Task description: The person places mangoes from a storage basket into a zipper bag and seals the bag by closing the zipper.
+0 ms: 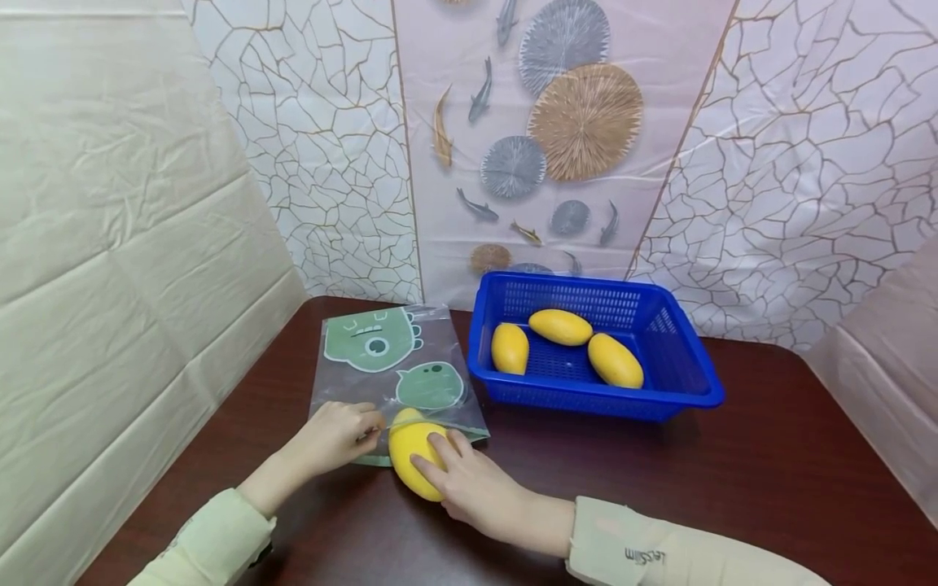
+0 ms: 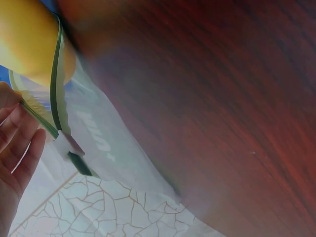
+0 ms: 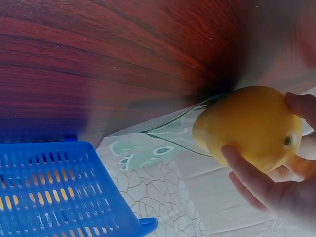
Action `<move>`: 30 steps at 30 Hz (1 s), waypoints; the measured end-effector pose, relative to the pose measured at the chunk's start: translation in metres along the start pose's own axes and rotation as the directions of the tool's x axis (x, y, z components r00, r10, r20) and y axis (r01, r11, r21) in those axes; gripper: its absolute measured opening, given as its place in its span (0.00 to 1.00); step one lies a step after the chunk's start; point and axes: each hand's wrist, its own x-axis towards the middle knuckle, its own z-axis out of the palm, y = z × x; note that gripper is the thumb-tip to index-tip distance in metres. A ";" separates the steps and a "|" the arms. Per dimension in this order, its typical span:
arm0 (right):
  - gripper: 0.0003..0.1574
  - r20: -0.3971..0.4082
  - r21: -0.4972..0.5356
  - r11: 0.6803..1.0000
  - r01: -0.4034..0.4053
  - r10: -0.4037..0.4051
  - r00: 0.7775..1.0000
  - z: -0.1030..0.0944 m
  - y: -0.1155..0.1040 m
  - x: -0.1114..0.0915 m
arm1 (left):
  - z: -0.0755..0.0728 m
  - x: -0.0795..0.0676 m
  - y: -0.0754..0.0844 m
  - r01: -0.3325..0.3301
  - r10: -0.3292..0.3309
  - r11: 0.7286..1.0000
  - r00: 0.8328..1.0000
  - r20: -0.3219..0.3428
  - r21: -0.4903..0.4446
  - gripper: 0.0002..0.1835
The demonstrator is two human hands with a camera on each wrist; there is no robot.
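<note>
- The right hand [image 1: 479, 488] has its fingers spread and curved round a yellow mango [image 1: 410, 456], gripping it from the side.
- The left hand [image 1: 340, 435] is nearly closed, fingertips and thumb pinching the green-edged rim of a clear printed bag [image 1: 366, 384].
- That mango sits at the bag's mouth: its narrow tip is between the parted edges, its broad end outside, just over the bench [image 1: 777, 431].
- It looks smooth, firm and moderately weighty; it would probably roll or slip under a fingertip hold, and ripe flesh could bruise, so a wide grip round the fat end suits it best.
- The bag seems thin, light and floppy, likely to fold unless held by its stiffer edge strip.
- Beyond, near the bag, stands a blue slotted basket [image 1: 572, 398] holding three more mangoes: a left one [image 1: 510, 349], a rear one [image 1: 560, 327] and a right one [image 1: 615, 360].
</note>
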 end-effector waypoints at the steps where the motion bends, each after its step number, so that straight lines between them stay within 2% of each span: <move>1: 0.39 0.001 -0.006 1.000 -0.001 0.001 1.000 0.001 0.000 0.000 | 0.000 0.000 0.000 -0.003 0.003 1.000 1.000 -0.006 0.001 0.06; 4: 0.41 -0.006 -0.045 0.999 -0.014 0.013 1.000 0.003 0.001 0.000 | 0.000 -0.001 -0.001 -0.015 0.015 1.000 1.000 -0.025 0.011 0.07; 8: 0.41 -0.054 -0.095 0.995 -0.010 0.005 0.999 0.008 0.000 0.000 | 0.000 -0.003 -0.001 -0.026 0.027 0.999 0.999 -0.039 0.022 0.07; 12: 0.39 -0.111 -0.154 0.987 0.045 -0.062 0.992 0.016 -0.001 0.000 | -0.001 -0.004 -0.002 -0.020 0.021 0.999 0.999 -0.030 0.025 0.07; 18: 0.31 -0.177 -0.231 0.965 0.123 -0.166 0.970 0.024 0.001 0.004 | -0.002 -0.003 -0.003 -0.023 0.024 1.000 0.999 -0.031 0.020 0.07; 26: 0.17 -0.167 -0.284 0.937 0.206 -0.260 0.951 0.026 0.001 0.008 | -0.005 0.000 -0.002 -0.030 0.032 0.999 0.998 -0.047 0.031 0.07; 30: 0.15 -0.171 -0.341 0.916 0.213 -0.283 0.944 0.028 0.003 0.011 | -0.006 0.002 -0.003 -0.026 0.027 0.999 0.999 -0.041 0.036 0.06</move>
